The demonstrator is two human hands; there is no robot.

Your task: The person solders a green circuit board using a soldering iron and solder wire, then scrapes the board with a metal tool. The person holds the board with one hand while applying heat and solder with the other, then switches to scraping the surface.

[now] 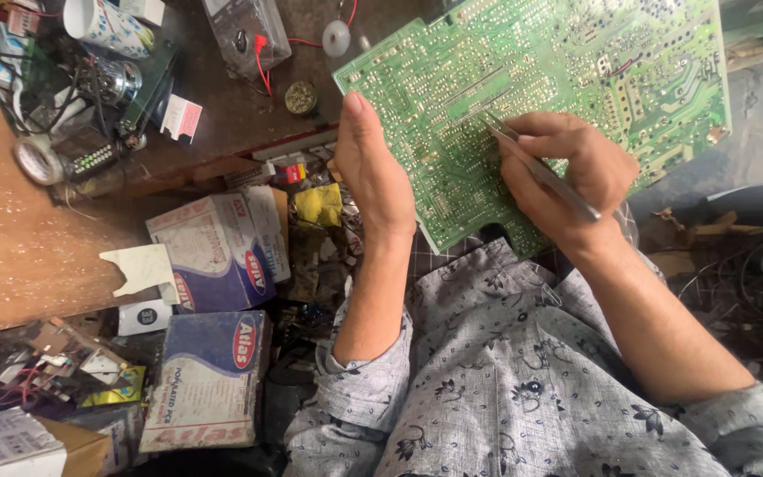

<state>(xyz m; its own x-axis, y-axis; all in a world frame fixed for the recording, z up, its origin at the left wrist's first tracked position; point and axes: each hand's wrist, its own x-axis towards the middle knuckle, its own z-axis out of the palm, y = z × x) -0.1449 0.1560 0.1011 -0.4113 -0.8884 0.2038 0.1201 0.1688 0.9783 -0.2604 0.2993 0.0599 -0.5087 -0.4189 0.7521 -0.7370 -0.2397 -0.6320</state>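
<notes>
Tweezers (542, 170) pinched in right hand (567, 177), tip probing circuit board (540, 97); left hand (373, 168) braces its edge, grasp probably loose. Next: steady tip placement.

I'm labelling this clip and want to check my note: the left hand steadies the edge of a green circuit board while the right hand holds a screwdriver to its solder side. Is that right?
Not quite. The head view shows the right hand holding metal tweezers, not a screwdriver, tips on the solder side. The rest stands: the left hand steadies the edge of the green circuit board.
</notes>
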